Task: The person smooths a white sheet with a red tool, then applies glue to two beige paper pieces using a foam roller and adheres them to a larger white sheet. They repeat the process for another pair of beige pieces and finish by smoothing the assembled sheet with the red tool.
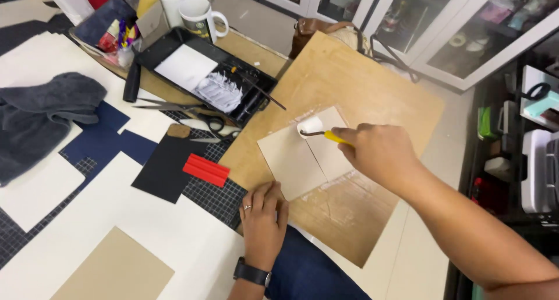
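Fingers of the right hand (378,154) are clenched around the yellow handle of a small paint roller (317,129), whose white foam head sticks out to the left of the knuckles and rests on the top edge of a pale card (297,160). That card lies on a large brown board (361,90), just below and left of the hand, with white smears around its edges. The left hand (263,218) lies flat and released, palm down, at the near corner of the board, its fingertips just beside the card's lower corner; it grips nothing. A ring and a dark wristwatch show on it. Well apart to the upper left sits a black paint tray (204,73), with scissors (204,120) just below it and a red strip (206,169) on a black sheet (163,166).
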